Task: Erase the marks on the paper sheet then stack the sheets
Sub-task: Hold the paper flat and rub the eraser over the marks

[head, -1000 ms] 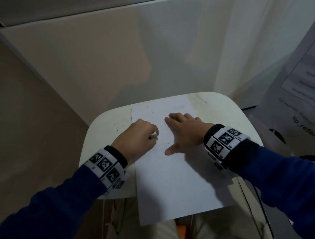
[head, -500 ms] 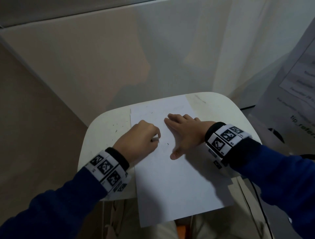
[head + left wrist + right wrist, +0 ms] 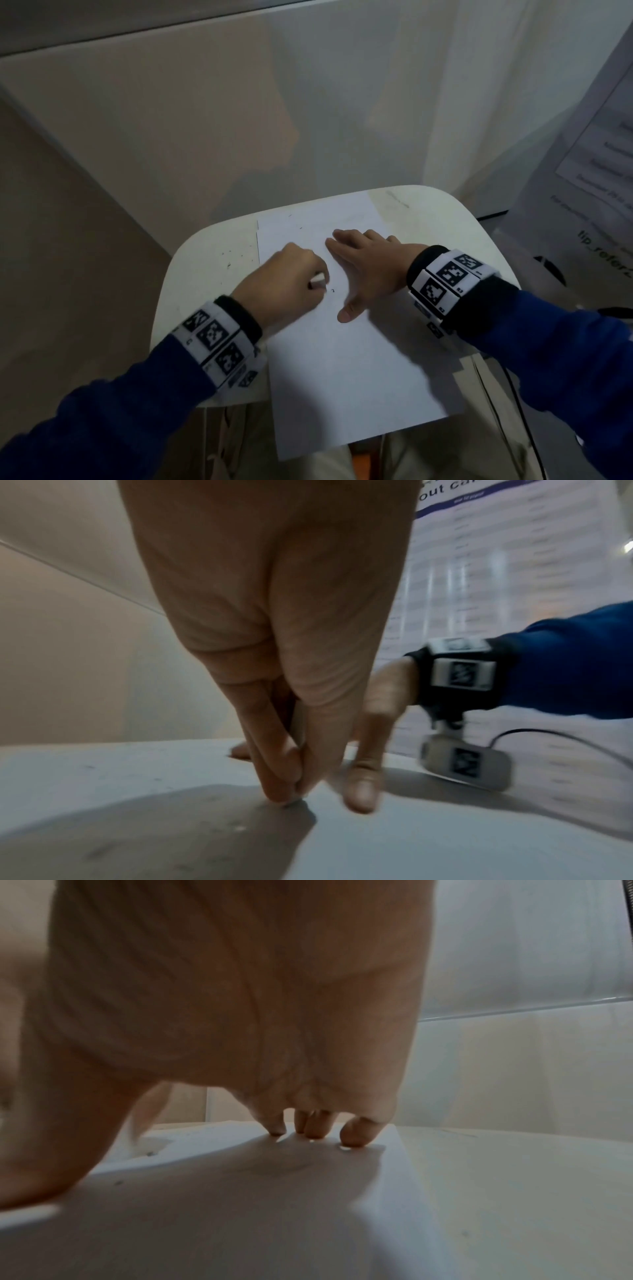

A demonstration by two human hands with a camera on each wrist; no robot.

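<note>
A white paper sheet (image 3: 346, 370) lies on the small white table (image 3: 202, 274), its near end hanging over the front edge. The edge of a second sheet (image 3: 257, 240) peeks out beneath it at the far left. My left hand (image 3: 291, 281) pinches a small white eraser (image 3: 317, 280) and presses its tip onto the paper (image 3: 445, 840), seen as the eraser (image 3: 298, 726) between thumb and fingers. A small dark mark (image 3: 332, 291) sits just right of the eraser. My right hand (image 3: 363, 263) lies flat on the sheet, fingertips (image 3: 356, 1135) pressing the paper (image 3: 240, 1218).
Dark eraser crumbs (image 3: 228, 263) dot the table left of the sheet. A poster with text (image 3: 603, 192) stands at the right, a cable (image 3: 513, 394) runs down beside the table. Walls close in behind the table. My knees are under the overhanging paper.
My left hand has shifted the eraser slightly back and forth beside the mark. The right hand's thumb has drawn in a little toward me; the sheet has stayed put.
</note>
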